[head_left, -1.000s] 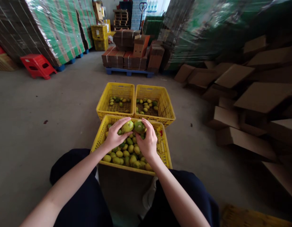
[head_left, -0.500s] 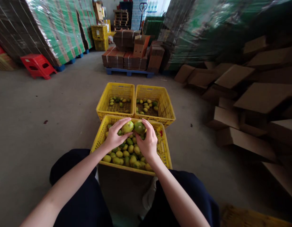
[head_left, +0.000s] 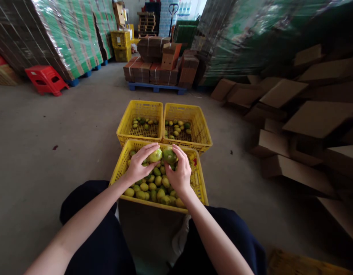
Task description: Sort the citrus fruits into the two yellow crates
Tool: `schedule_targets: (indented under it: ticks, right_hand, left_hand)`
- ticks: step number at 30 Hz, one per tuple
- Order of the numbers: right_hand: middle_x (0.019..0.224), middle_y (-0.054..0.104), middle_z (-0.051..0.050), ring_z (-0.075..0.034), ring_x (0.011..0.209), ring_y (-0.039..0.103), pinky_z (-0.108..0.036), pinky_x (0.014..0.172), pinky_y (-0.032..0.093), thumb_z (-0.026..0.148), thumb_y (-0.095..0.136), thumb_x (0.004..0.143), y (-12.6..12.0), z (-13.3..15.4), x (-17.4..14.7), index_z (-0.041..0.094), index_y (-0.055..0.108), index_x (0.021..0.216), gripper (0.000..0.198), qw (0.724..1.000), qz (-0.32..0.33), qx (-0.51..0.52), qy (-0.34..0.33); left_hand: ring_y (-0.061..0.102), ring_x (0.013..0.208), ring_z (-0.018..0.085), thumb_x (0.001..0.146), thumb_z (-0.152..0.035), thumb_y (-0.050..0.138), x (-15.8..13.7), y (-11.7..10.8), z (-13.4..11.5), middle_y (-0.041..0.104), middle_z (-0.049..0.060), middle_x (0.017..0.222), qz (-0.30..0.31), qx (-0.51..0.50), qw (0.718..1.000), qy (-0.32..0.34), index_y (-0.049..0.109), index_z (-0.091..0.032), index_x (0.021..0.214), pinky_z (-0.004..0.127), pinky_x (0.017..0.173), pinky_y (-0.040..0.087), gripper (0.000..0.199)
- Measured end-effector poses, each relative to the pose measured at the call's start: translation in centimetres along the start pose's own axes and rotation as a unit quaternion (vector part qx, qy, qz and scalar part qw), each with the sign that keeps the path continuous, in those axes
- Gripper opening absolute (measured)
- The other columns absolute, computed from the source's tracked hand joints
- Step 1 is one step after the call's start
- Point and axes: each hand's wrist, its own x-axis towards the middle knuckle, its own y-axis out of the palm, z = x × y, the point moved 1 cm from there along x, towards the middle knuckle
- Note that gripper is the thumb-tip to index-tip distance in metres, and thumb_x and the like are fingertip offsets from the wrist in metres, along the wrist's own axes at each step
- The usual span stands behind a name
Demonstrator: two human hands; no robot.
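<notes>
Slightly lower now, two fruits (head_left: 156,154) in pinching hands (head_left: 180,172), one apiece; grey floor (head_left: 84,130), stacked cartons (head_left: 163,75) beyond.

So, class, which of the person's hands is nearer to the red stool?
Left. The left hand is in front of the red stool and to its right; the right hand is farther to the right.

**Grey floor (head_left: 87,126) under dim light**

A tall left stack (head_left: 70,34) and a tall right stack (head_left: 245,34), both wrapped in clear film, flank the room. A red stool (head_left: 44,70) stands near the left one. Farther back, a blue pallet (head_left: 156,87) bears brown cartons (head_left: 139,70). Cardboard boxes (head_left: 310,118) crowd the right side. The pale back wall (head_left: 133,9) looks brighter.
</notes>
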Motion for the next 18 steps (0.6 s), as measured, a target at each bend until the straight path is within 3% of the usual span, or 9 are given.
schedule_targets:
  ticks: [2,4,7,10,12,14,18]
  right_hand:
    - [0.125,0.061,-0.012,-0.027,0.117,0.06,-0.048,0.094,0.054,0.008,0.058,0.079,0.0,-0.1,0.0,0.027,0.04,0.136,0.063,1.0,0.007,0.003,0.016]
    - [0.124,0.062,-0.012,-0.027,0.114,0.061,-0.047,0.092,0.055,0.014,0.064,0.079,-0.2,-0.2,0.2,0.027,0.04,0.136,0.063,0.999,0.023,0.005,0.037]
    - [0.125,0.061,-0.011,-0.028,0.114,0.061,-0.045,0.089,0.056,0.022,0.069,0.076,-0.5,-0.3,0.6,0.028,0.043,0.136,0.066,0.993,0.065,0.033,0.09]
    - [0.126,0.061,-0.009,-0.027,0.111,0.061,-0.042,0.085,0.058,0.027,0.072,0.073,-0.6,-0.2,1.1,0.029,0.046,0.136,0.068,0.961,0.115,0.124,0.217]
    - [0.116,0.065,-0.006,-0.024,0.098,0.066,-0.038,0.076,0.061,0.031,0.073,0.071,-0.5,-0.2,1.4,0.03,0.05,0.131,0.064,0.898,0.141,0.219,0.354]
    - [0.1,0.068,-0.002,-0.02,0.083,0.069,-0.033,0.066,0.062,0.031,0.073,0.07,-0.3,-0.2,1.8,0.029,0.057,0.119,0.052,0.796,0.145,0.32,0.492]
    - [0.076,0.07,0.0,-0.013,0.062,0.068,-0.022,0.051,0.06,0.023,0.064,0.079,0.2,-0.3,2.4,0.019,0.062,0.09,0.012,0.573,0.119,0.458,0.669]
  left_hand:
    - [0.057,0.121,0.026,0.072,-0.019,0.076,0.1,0.3,-0.1,0.063,0.007,0.128,-0.02,-0.092,0.991,-0.092,0.065,-0.027,0.12,0.039,0.107,0.043,0.05]
    - [0.06,0.117,0.024,0.068,-0.02,0.08,0.1,0.8,-0.1,0.064,0.006,0.126,-0.049,-0.2,0.959,-0.195,0.065,-0.027,0.118,0.034,0.102,0.047,0.053]
    - [0.066,0.101,0.019,0.065,-0.018,0.081,0.4,1.4,0.3,0.07,0.004,0.11,-0.097,-0.324,0.882,-0.327,0.067,-0.022,0.113,0.026,0.088,0.052,0.051]
    - [0.068,0.08,0.015,0.069,-0.014,0.076,0.6,1.6,1.1,0.072,0.003,0.09,-0.115,-0.406,0.789,-0.447,0.07,-0.016,0.098,0.022,0.073,0.056,0.03]
    - [0.067,0.071,0.014,0.075,-0.013,0.068,0.7,1.6,1.5,0.072,0.005,0.082,-0.132,-0.43,0.726,-0.52,0.069,-0.012,0.088,0.022,0.067,0.057,0.013]
    - [0.067,0.067,0.014,0.079,-0.014,0.063,0.7,1.6,1.8,0.071,0.007,0.077,-0.163,-0.433,0.68,-0.569,0.067,-0.011,0.082,0.024,0.066,0.058,0.006]
    - [0.069,0.064,0.016,0.082,-0.016,0.06,0.7,1.7,2.1,0.071,0.009,0.075,-0.179,-0.441,0.644,-0.599,0.065,-0.009,0.083,0.028,0.064,0.061,0.008]
